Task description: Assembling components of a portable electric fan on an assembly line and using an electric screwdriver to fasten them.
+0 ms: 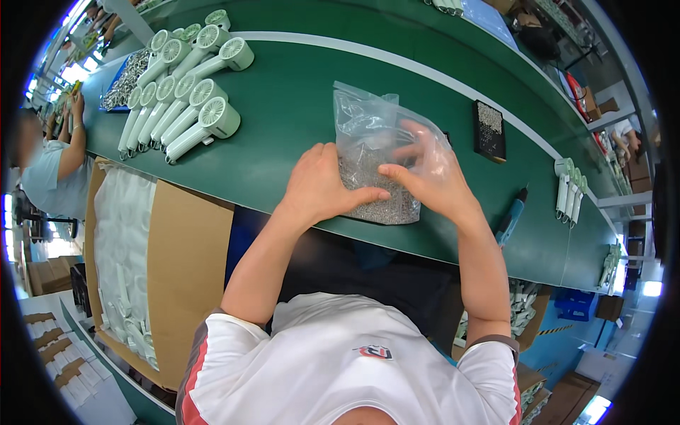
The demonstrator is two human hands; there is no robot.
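Observation:
A clear plastic bag (375, 152) stands at the table's near edge, its lower part filled with many small metal pieces that look like screws (382, 207). My left hand (316, 183) holds the bag's left side, thumb stretched across the front and fingers bent at the edge. On the other side, my right hand (433, 173) has its thumb in front of the bag, while its spread fingers show through the plastic film. The upper part of the bag is loose and crumpled, leaning over toward the right hand.
Several pale green handheld fans (202, 117) lie at the left, beside a tray of metal parts (127, 79). A black tray of small screws (489, 131) and a blue electric screwdriver (511, 218) lie right. More fans (570, 190) lie beyond. A cardboard box (188, 276) stands below left; a co-worker (57, 166) sits far left.

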